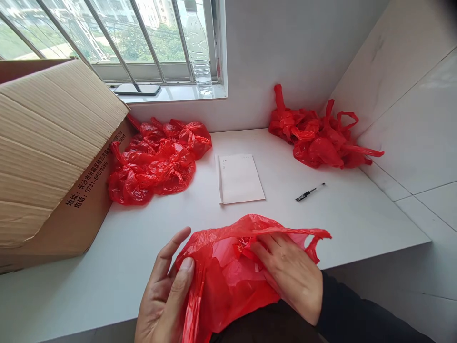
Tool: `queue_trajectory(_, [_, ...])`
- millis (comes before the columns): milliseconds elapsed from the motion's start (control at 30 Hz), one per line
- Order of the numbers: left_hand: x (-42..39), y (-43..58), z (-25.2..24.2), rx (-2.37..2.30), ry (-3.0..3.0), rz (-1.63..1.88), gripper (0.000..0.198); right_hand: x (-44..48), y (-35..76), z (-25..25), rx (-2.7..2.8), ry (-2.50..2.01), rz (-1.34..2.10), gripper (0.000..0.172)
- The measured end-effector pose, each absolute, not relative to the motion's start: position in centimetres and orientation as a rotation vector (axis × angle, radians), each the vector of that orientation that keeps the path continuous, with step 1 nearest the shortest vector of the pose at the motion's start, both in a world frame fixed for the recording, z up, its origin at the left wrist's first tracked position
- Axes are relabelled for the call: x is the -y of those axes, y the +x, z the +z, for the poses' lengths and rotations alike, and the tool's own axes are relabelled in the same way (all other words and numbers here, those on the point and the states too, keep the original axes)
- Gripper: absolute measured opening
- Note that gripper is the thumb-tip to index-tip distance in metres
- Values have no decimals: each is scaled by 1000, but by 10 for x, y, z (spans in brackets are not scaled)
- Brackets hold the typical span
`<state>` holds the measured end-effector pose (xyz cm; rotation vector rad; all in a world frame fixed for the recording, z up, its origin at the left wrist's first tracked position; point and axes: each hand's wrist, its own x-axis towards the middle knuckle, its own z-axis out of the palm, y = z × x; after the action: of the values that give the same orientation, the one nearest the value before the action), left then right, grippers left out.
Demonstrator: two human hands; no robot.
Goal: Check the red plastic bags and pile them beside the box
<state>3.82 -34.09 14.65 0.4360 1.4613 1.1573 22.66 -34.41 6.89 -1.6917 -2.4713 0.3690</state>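
A thin red plastic bag with its mouth spread open is in front of me at the table's near edge. My left hand grips the bag's left side with the thumb on the outside, while the index finger points up along the rim. My right hand reaches into the mouth, its fingers bent down with the tips hidden. Close to those fingertips is a small red thing with pale marks, too unclear to name. One loop handle of the bag sticks out to the right.
Knotted red bags lie at the left beside a cardboard box. More red bags are heaped at the back right. Between them are a white paper pad and a pen. A phone and bottle rest on the sill.
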Motion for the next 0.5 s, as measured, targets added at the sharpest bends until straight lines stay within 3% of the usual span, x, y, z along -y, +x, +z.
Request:
queue_trajectory(133, [343, 36, 142, -1437, 396, 1152, 74, 341, 228, 70, 2438, -1746, 376, 59])
queue_trajectory(267, [346, 34, 140, -1425, 381, 1151, 74, 342, 230, 85, 2320, -1729, 230, 42])
queue_trajectory(500, [346, 26, 129, -1419, 419, 1120, 67, 348, 200, 94, 2214, -1309, 189, 32])
